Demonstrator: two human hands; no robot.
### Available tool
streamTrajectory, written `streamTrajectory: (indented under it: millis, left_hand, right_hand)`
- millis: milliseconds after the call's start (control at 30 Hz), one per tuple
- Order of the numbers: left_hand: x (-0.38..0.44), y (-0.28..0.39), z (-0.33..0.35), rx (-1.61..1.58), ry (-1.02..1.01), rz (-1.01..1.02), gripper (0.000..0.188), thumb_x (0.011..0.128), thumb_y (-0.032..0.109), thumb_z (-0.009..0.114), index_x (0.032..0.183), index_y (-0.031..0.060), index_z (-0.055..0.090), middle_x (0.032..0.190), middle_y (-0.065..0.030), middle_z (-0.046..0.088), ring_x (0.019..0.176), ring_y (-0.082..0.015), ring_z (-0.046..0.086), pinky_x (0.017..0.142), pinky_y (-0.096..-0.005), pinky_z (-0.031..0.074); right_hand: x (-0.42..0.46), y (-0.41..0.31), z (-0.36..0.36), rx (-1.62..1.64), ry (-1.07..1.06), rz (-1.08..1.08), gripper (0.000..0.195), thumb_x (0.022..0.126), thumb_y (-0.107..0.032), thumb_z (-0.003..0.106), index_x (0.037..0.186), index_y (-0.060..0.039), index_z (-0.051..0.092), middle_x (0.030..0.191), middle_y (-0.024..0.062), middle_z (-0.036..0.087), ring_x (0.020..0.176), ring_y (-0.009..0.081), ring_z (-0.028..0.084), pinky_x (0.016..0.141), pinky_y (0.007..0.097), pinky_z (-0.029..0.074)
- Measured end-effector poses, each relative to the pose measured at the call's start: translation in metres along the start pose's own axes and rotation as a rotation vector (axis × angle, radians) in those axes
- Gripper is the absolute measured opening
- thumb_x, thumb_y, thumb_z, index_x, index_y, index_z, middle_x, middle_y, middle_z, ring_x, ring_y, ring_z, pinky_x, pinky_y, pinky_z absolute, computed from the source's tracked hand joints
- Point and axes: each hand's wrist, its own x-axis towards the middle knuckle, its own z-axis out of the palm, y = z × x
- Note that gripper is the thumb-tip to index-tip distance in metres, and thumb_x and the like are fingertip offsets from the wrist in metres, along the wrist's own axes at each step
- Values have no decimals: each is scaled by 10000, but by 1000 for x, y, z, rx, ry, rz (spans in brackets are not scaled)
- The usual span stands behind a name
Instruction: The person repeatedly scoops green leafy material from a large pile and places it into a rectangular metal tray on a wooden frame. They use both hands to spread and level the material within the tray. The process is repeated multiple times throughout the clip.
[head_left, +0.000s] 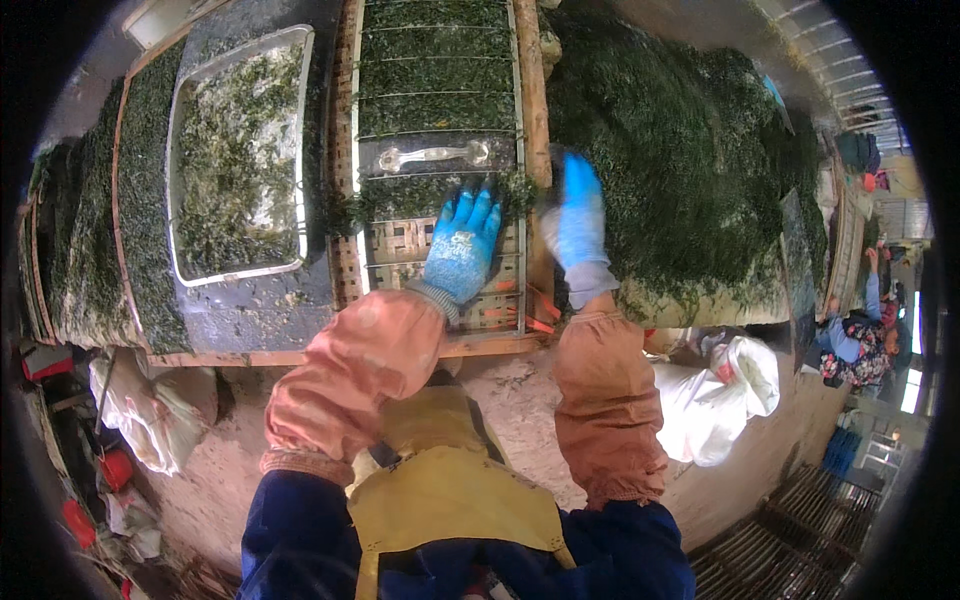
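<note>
My left hand (463, 244), in a blue coated glove, lies flat with fingers apart at the near edge of dark green plant matter, perhaps seaweed (435, 75), spread in a long frame with metal crossbars (442, 177). Just beyond the fingertips is a dark plate with a metal handle (435, 155), which neither hand touches. Bare perforated plastic (397, 247) shows below the strip. My right hand (577, 210), also gloved and blurred by motion, is over the frame's right wooden rail (534, 112), beside a large green heap (667, 165). Whether it holds anything is unclear.
A white-rimmed tray (306, 150) with wet green scraps stands on a dark board (255, 322) at left. White sacks (720, 397) sit below the table's front edge (480, 346). Another person in a floral garment (862, 349) is at far right. Slatted racks (787, 525) stand lower right.
</note>
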Motion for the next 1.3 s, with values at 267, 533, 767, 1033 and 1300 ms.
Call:
streamTrajectory:
  millis: [267, 533, 767, 1033, 1300]
  left_hand:
    - [9, 7, 9, -24, 89, -20, 529, 827, 239, 656, 1307, 25, 591, 1410, -207, 530, 1287, -414, 488, 1075, -621, 345]
    - [11, 9, 7, -65, 16, -66, 480, 831, 170, 651, 1288, 30, 602, 1403, -193, 524, 1320, -402, 460, 1131, -637, 281]
    - [7, 4, 23, -206, 63, -178, 141, 833, 121, 622, 939, 102, 713, 985, -98, 692, 1005, -305, 651, 852, -466, 495]
    - [3, -10, 8, -302, 48, -86, 198, 872, 112, 620, 1044, 66, 705, 1056, -130, 700, 1004, -347, 650, 848, -441, 523]
    - [-32, -76, -50, -1975, 537, -900, 516, 1008, 433, 574, 1368, 66, 540, 1388, -150, 578, 1293, -301, 540, 1069, -444, 469]
  right_hand:
    - [-1, 10, 14, -765, -171, -350, 374, 698, -84, 708, 1066, -72, 642, 1312, 172, 551, 1244, 418, 493, 1019, 574, 393]
    - [26, -20, 18, -640, -478, -158, 459, 793, -129, 692, 1234, -22, 622, 874, 170, 688, 786, 327, 687, 703, 397, 560]
    - [56, -61, 23, 326, -563, 26, 240, 974, -64, 609, 1209, -32, 645, 976, 84, 709, 841, 173, 674, 761, 304, 559]
    - [42, -8, 40, 681, -649, 512, 188, 933, -72, 673, 1113, -20, 674, 924, 80, 708, 781, 203, 674, 713, 307, 558]
    - [17, 26, 68, 74, -354, 91, 248, 944, -65, 672, 1183, 0, 654, 1038, 19, 690, 887, 163, 633, 810, 311, 528]
